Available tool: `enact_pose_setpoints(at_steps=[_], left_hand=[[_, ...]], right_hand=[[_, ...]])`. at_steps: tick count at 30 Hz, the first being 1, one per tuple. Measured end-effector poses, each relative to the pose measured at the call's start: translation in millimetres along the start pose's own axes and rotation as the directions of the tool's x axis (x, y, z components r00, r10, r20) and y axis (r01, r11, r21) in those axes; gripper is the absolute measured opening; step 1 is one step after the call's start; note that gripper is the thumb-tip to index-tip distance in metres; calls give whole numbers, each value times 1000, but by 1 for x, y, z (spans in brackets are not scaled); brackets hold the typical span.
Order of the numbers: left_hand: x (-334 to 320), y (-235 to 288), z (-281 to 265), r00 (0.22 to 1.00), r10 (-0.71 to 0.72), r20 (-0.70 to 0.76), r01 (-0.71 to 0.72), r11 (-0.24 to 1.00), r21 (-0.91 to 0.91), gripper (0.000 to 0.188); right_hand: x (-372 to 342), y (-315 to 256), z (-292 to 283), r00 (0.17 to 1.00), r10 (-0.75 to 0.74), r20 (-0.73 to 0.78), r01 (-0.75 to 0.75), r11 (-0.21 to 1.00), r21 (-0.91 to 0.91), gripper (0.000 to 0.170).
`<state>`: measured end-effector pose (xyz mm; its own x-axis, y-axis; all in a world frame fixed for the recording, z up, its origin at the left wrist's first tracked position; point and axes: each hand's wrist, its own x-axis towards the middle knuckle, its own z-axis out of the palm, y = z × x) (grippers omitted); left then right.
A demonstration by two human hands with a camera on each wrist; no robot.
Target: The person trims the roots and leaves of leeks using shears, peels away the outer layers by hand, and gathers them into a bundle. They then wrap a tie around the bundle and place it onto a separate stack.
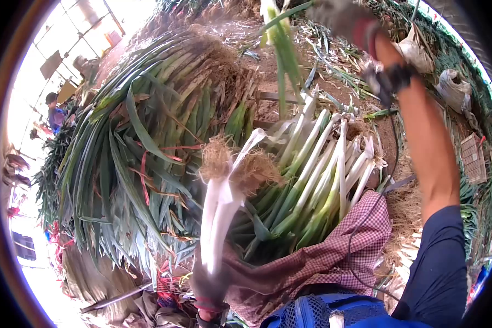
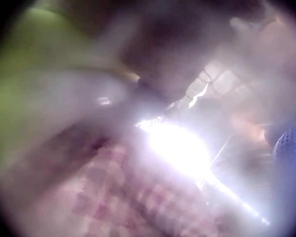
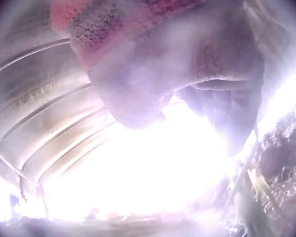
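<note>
White, brown-rooted leek stalks (image 1: 220, 218) rose from the blurred, brownish-gray-gloved left hand (image 1: 209, 287), closed around them. The gray-and-red-gloved right hand (image 1: 347, 23) blurred at the head view's top edge; its grip was indeterminable.

Head view: strong daylight, burnt out to white behind the grid (image 1: 82, 34) at left; fisheye curvature, black corners, coloured fringing along the margin; right hand (image 1: 347, 24) blurred. Left wrist view: milky haze, central glare, checked cloth (image 2: 103, 197) out of focus. Right wrist view: backlit, the same hand shaded above a blown-out white expanse.
</note>
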<state>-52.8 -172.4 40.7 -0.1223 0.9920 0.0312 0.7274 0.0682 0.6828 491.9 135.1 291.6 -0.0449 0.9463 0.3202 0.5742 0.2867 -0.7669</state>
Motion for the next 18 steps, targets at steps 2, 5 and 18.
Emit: enact_pose_setpoints(at_steps=[2,5,18], left_hand=[[3,7,-1,1000,-1,2,1,999,-51,17],[2,8,-2,1000,-21,16,22,997,-79,21],[-20,44,5,983,158,-94,-126,952,277,28]], right_hand=[[-70,-39,59,986,168,-16,-155,865,-476,64],[-157,-11,116,949,228,216,-126,907,-402,34],[-274,-135,224,713,-670,207,693,626,-359,22]])
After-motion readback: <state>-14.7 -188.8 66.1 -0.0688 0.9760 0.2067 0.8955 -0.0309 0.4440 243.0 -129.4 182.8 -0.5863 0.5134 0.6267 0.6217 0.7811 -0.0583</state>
